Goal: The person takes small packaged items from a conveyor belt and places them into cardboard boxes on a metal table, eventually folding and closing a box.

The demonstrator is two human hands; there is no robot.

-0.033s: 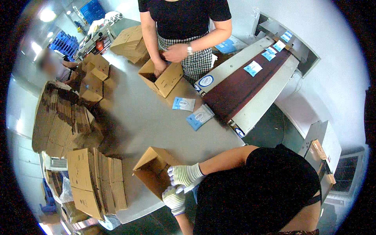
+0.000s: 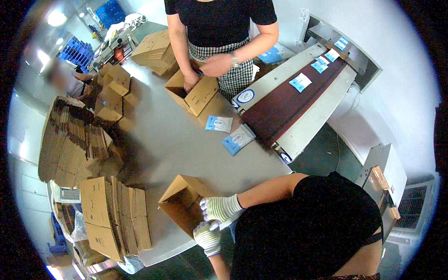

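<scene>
Both gloved hands work at an open cardboard box (image 2: 184,201) standing at the near edge of the grey table (image 2: 163,144). The right hand (image 2: 218,208) — in a striped white glove — lies over the box's right-hand flap with fingers curled around its edge, gripping it. The left hand (image 2: 207,237), gloved the same way, sits just below, pressed against the box's near corner; whether its fingers close on the cardboard I cannot tell.

Left of the box lies a stack of flattened cartons (image 2: 112,217), and a taller, darker pile of flat cardboard (image 2: 70,144) rises farther left.

Across the table a second person in a black top and checked apron has a hand inside another open box (image 2: 193,93). Between the two boxes, two pale blue packets (image 2: 231,133) lie on the table — one square-on, one tilted. To the right a dark red conveyor belt (image 2: 291,105) runs away toward the far right, carrying more blue packets (image 2: 322,63). Assembled small boxes (image 2: 112,91) cluster at the far left.
</scene>
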